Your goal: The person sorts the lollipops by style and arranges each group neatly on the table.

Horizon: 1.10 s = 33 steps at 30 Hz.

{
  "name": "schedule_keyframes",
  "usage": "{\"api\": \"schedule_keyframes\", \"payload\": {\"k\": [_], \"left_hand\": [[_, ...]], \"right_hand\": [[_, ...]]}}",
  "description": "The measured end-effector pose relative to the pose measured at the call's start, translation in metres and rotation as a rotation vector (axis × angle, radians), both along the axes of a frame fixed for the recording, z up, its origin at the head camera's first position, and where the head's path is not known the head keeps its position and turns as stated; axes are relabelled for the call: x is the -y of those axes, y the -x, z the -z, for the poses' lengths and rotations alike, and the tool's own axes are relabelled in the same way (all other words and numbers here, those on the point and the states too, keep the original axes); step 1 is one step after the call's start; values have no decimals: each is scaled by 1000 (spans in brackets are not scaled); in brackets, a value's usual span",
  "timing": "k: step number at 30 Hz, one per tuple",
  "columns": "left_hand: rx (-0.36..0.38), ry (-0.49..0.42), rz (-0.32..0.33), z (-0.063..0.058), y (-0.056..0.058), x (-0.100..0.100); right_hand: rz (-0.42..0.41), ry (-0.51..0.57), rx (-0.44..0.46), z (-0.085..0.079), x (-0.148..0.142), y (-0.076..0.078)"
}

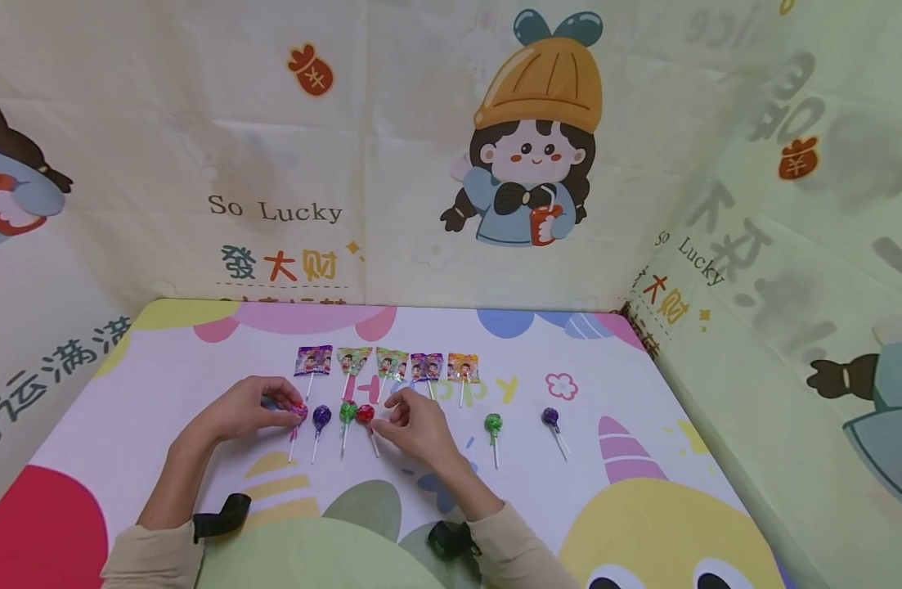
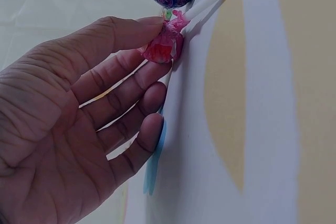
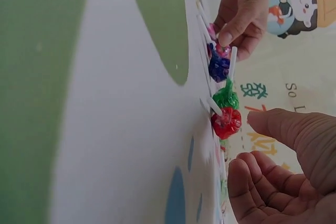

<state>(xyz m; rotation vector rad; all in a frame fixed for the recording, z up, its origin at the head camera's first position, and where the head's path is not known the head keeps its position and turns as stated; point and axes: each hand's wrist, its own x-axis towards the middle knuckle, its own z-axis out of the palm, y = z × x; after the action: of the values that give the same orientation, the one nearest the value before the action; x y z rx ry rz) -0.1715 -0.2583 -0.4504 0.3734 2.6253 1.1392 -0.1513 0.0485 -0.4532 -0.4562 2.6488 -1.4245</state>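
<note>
At the left end of a row of round lollipops, my left hand (image 1: 253, 409) pinches a pink-wrapped lollipop (image 2: 167, 43) between thumb and fingers. Beside it lies a purple lollipop (image 1: 321, 418), then a green lollipop (image 1: 348, 411) and a red lollipop (image 1: 365, 414) close together, their sticks toward me. My right hand (image 1: 421, 425) is just right of the red one. In the right wrist view, its thumb and loosely bent fingers stand apart with nothing between them, and a gap shows between the thumb and the red wrapper.
Behind the row lie several flat-wrapped lollipops, from a purple packet (image 1: 314, 361) to an orange packet (image 1: 463, 368). Farther right on the patterned table (image 1: 524, 507) are another green lollipop (image 1: 493, 424) and another purple lollipop (image 1: 550, 418). Printed cloth (image 1: 406, 164) hangs behind and at both sides.
</note>
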Motion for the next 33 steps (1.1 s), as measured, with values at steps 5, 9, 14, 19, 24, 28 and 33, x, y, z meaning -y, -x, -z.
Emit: {"api": "schedule_keyframes", "payload": {"k": [5, 9, 14, 19, 24, 28, 33], "left_hand": [[7, -3, -5, 0, -2, -1], [16, 1, -20, 1, -1, -1], [5, 5, -14, 2, 0, -1], [5, 5, -10, 1, -1, -1], [-8, -5, -6, 2, -1, -1], [1, 5, -14, 2, 1, -1], [12, 16, -16, 3, 0, -2]], "right_hand": [[-21, 5, -31, 0, -10, -1], [-29, 8, -36, -1, -19, -2], [-44, 17, -29, -1, -29, -3], [-56, 20, -17, -2, -35, -4], [-55, 2, -31, -3, -39, -5], [-49, 3, -40, -2, -43, -5], [-51, 19, -57, -2, -48, -6]]}}
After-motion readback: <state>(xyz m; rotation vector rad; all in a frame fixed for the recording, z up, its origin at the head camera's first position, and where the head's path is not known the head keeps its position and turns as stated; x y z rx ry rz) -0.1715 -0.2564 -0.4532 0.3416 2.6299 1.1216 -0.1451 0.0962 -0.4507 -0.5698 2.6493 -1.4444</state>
